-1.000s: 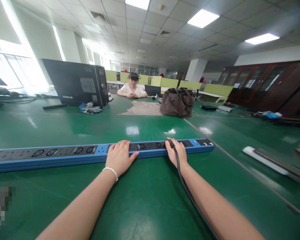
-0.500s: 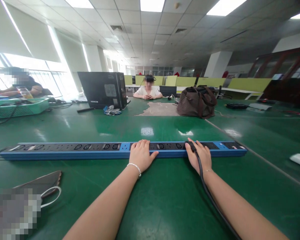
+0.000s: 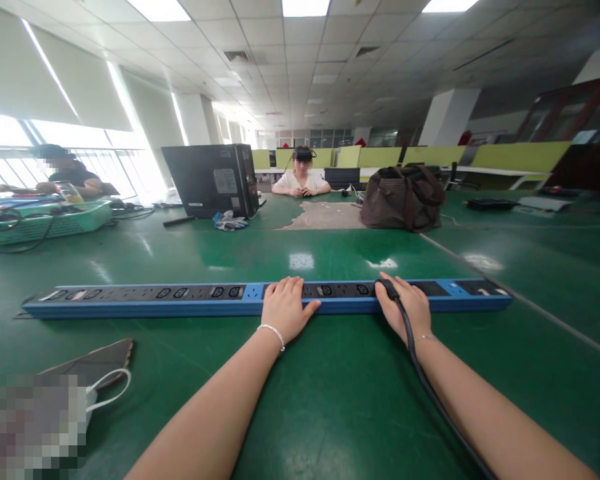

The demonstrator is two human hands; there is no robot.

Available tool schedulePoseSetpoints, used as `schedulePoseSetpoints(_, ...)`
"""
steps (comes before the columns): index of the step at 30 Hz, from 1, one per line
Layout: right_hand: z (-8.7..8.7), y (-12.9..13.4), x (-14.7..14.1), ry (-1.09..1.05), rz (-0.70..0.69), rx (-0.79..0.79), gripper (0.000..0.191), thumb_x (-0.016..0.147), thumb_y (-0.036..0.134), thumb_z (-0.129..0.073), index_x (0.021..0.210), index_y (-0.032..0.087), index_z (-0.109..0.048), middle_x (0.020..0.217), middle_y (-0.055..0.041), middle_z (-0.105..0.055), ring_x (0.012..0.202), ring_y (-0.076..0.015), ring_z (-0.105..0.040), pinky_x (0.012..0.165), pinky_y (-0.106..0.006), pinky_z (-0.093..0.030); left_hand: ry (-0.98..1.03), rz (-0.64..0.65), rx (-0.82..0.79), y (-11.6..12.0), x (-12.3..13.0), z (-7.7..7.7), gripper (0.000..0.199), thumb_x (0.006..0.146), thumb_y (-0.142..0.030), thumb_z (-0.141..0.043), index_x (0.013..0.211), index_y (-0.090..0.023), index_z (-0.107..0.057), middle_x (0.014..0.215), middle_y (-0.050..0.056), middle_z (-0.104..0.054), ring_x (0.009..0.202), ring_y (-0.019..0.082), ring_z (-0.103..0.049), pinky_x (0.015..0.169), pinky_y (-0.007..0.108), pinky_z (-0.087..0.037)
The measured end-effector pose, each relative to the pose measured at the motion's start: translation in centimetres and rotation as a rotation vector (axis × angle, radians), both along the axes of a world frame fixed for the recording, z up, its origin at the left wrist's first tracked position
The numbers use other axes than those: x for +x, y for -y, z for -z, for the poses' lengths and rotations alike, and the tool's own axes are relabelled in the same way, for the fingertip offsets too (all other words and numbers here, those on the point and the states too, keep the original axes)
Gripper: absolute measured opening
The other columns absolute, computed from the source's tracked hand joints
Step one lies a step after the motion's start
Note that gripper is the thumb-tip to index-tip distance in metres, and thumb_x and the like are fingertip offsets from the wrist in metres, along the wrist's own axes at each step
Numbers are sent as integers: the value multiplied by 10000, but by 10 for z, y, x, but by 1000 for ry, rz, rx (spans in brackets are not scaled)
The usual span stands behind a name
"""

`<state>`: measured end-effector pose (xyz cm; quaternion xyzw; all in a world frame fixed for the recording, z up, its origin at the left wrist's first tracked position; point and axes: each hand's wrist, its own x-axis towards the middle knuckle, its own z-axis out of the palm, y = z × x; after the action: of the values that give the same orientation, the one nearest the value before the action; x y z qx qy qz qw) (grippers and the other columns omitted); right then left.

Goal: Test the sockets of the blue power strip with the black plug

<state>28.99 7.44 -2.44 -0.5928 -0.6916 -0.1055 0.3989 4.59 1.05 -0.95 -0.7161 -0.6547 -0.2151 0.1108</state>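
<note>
A long blue power strip (image 3: 145,308) with a row of black sockets and a few blue ones lies crosswise on the green table. My left hand (image 3: 284,308) lies flat over its middle, fingers across the top and thumb out along the front side. Closed around a black power plug (image 3: 387,289), my right hand (image 3: 409,308) rests on the strip right of the middle. The plug is at the socket row; whether its pins are inside a socket is hidden. Its black cord (image 3: 420,373) runs down along my right forearm toward the bottom edge.
Behind the strip stand a black computer case (image 3: 205,180), gloves (image 3: 230,221) and a brown bag (image 3: 403,198). A green basket (image 3: 75,220) holds cables at left. Near left lie a dark flat object (image 3: 93,363) and a white loop. Two people sit beyond.
The view has shifted slightly, so the strip appears a little farther right. Both hands keep their places on the strip, the right one still on the plug.
</note>
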Motion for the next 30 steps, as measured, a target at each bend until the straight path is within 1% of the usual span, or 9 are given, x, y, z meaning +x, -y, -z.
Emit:
schedulePoseSetpoints(3, 0, 1, 1, 38, 14, -24, 420, 846, 428, -401, 1115, 209, -638, 1052, -96, -674, 1114, -263, -541, 970, -426, -351, -9, 10, -6, 1, 0, 0, 574, 860, -575, -311, 1267, -210, -484, 1320, 77, -525, 1243, 246, -417, 1016, 429, -306)
schedulePoseSetpoints(5, 1, 1, 1, 55, 21, -27, 420, 851, 426, -397, 1128, 211, -629, 1058, -96, -670, 1122, -266, -534, 970, -438, -349, -13, 16, -7, 1, 0, -1, 558, 861, -577, -309, 1263, -236, -492, 1325, 65, -521, 1242, 243, -417, 1011, 431, -311)
schedulePoseSetpoints(10, 3, -3, 5, 48, 9, -21, 415, 856, 440, -381, 1074, 213, -651, 1043, -98, -673, 1106, -266, -548, 956, -428, -367, -15, 27, -10, 2, -1, -2, 529, 859, -586, -307, 1257, -295, -498, 1325, 50, -516, 1236, 237, -416, 1002, 429, -317)
schedulePoseSetpoints(14, 5, -6, 9, 32, -51, 18, 427, 858, 460, -375, 1058, 206, -655, 1018, -97, -682, 1073, -264, -571, 936, -406, -385, -7, 34, 1, 2, 0, -1, 536, 861, -589, -296, 1253, -284, -498, 1316, 54, -522, 1231, 238, -415, 999, 436, -315)
schedulePoseSetpoints(19, 5, -6, 9, 9, -95, 47, 409, 877, 431, -360, 1042, 188, -644, 1020, -93, -688, 1024, -247, -603, 926, -396, -394, 2, 29, -8, 2, 1, -2, 518, 857, -578, -329, 1240, -275, -504, 1313, 52, -521, 1231, 235, -409, 1007, 436, -305)
schedulePoseSetpoints(24, 6, -6, 9, 15, -104, 83, 421, 886, 433, -345, 1030, 173, -644, 1018, -100, -690, 1020, -249, -609, 913, -394, -402, 8, 27, 11, 2, 1, -1, 504, 853, -577, -344, 1226, -279, -506, 1303, 46, -529, 1219, 231, -422, 1000, 432, -313)
schedulePoseSetpoints(30, 9, -10, 11, 17, -98, 83, 415, 880, 434, -354, 1013, 179, -653, 1011, -102, -693, 972, -260, -626, 908, -421, -410, 19, 43, 31, 1, 0, 1, 507, 853, -586, -330, 1217, -279, -503, 1284, 47, -541, 1203, 229, -432, 992, 435, -317)
